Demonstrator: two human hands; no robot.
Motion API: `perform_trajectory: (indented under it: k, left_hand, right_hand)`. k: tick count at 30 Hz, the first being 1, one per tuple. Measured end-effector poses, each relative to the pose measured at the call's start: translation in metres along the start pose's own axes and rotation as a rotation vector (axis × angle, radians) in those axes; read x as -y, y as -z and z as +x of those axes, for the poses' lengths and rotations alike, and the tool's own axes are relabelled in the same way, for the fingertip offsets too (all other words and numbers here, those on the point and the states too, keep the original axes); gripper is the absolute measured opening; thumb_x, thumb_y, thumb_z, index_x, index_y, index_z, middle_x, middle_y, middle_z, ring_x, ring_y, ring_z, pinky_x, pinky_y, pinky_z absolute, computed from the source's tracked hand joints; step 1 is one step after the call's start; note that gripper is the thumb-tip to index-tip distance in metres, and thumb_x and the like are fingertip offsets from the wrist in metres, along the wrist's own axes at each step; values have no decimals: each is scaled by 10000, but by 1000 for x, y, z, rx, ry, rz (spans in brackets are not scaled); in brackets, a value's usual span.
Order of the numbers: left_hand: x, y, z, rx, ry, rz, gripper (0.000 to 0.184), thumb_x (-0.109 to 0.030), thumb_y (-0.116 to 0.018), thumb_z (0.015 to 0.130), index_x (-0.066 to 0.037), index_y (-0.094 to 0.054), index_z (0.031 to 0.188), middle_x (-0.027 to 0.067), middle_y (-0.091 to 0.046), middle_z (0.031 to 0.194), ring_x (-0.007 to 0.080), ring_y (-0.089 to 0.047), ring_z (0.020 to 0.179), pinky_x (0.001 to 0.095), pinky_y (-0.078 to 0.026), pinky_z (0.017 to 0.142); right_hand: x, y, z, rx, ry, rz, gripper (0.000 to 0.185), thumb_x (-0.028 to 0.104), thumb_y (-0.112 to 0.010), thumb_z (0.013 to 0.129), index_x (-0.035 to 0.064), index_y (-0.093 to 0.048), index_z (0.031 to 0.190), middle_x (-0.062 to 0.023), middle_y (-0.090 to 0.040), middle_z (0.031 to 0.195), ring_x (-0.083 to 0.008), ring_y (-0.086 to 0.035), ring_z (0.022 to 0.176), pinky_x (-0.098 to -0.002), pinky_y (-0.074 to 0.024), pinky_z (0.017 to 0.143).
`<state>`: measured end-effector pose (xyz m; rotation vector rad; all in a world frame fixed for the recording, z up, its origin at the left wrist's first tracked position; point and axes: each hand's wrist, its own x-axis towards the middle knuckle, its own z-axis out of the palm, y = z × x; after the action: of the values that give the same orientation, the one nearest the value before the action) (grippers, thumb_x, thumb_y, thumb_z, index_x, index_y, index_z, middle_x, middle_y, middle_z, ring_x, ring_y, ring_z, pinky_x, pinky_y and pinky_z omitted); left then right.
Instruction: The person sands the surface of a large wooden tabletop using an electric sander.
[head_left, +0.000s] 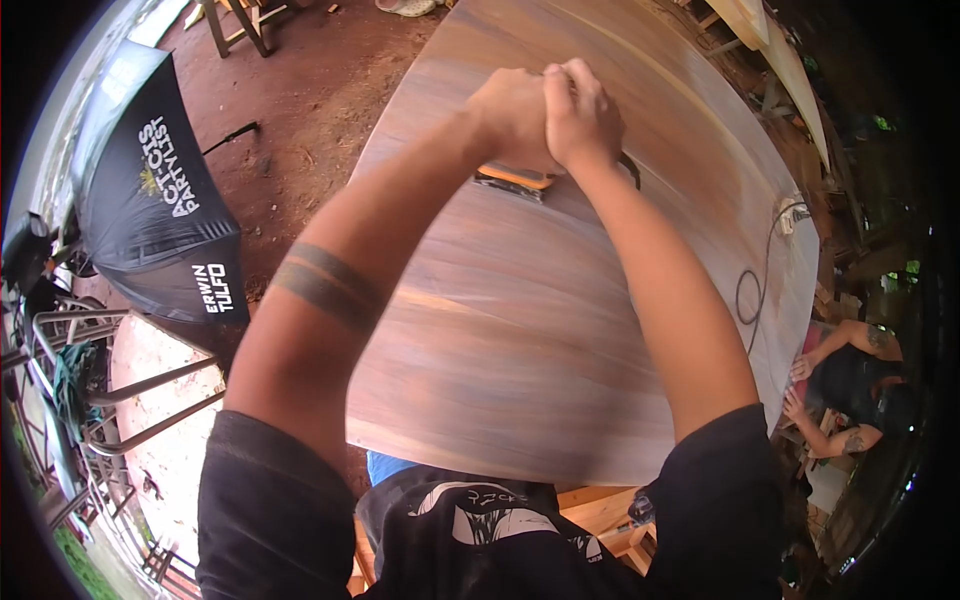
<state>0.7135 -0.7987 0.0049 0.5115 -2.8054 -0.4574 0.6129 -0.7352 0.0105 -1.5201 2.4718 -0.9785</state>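
Note:
An orange-and-black electric sander lies with its flat base on a large wooden tabletop. My left hand is closed over the tool from the left, and its wrist hides part of the body. My right hand presses in from the right against my left hand, its fingers curled on top of the sander. Both arms stretch forward across the board. Most of the sander sits hidden under my hands. A black cable shows just right of my right hand.
A cord runs over the board's right side to a white socket box. Another person has both hands near the right edge. A black umbrella stands left, above metal chair frames. Reddish dirt ground lies beyond.

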Motion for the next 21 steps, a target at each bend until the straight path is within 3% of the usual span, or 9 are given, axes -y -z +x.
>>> perform_trajectory:
  k: [4,5,8,11,12,14,16,18,21]
  left_hand:
    - [21,26,-21,47,58,16,512,-458,-753,717,-132,-636,1094,135,-677,1067,343,-644,952,426,-511,860]
    - [29,29,-18,229,95,105,507,-460,-729,754,-149,-634,1144,124,-626,1219,341,-597,1074,470,-472,927]
    - [32,27,-38,-42,-27,335,582,-484,-713,771,-150,-606,1235,107,-526,1375,351,-534,1175,538,-446,949]
    - [40,17,-47,86,292,371,671,-556,-646,813,-160,-528,1342,147,-451,1459,353,-401,1371,623,-408,1004]
    - [28,23,-45,54,469,323,701,-562,-658,798,-134,-524,1337,180,-475,1425,362,-427,1352,602,-419,1008]
    - [4,33,-46,-21,831,214,760,-573,-681,770,-82,-517,1327,245,-522,1358,381,-478,1315,561,-441,1015]
    - [4,45,-50,56,935,106,799,-559,-720,733,-17,-526,1287,279,-569,1271,375,-536,1262,507,-474,994]
    - [16,59,-54,132,972,48,806,-526,-753,707,34,-537,1244,280,-613,1203,367,-587,1204,461,-501,969]
    - [6,81,-56,245,921,-45,711,-385,-806,673,27,-573,1203,232,-625,1203,333,-613,1157,430,-504,971]
  right_hand:
    - [32,-19,2,58,-52,11,470,515,-425,954,99,-633,1023,-188,-696,1050,-397,-660,1011,-507,-501,905]
    - [37,-17,2,145,-99,51,530,563,-408,958,85,-621,1041,-191,-670,1129,-375,-660,1022,-506,-512,902]
    - [30,-34,-13,13,6,181,437,484,-423,977,111,-582,1140,-209,-647,1099,-392,-646,1005,-534,-524,822]
    - [30,-41,-48,68,164,151,343,316,-452,982,177,-473,1294,-222,-586,1070,-424,-605,994,-597,-476,799]
    - [41,-33,-65,158,151,250,366,266,-458,978,204,-438,1338,-230,-558,1080,-433,-581,1028,-621,-448,822]
    - [45,-54,-98,175,248,11,488,342,-485,985,161,-376,1425,-300,-456,1299,-445,-476,1234,-621,-362,1005]
    - [59,-37,-140,148,-59,512,653,443,-484,989,96,-273,1501,-318,-323,1463,-430,-310,1406,-598,-245,1131]
    - [46,-2,-172,188,41,530,786,517,-487,978,33,-195,1524,-262,-254,1553,-395,-228,1470,-573,-172,1181]
    - [-27,25,-201,30,141,370,680,351,-590,953,49,-295,1486,-207,-378,1501,-368,-330,1424,-550,-235,1168]
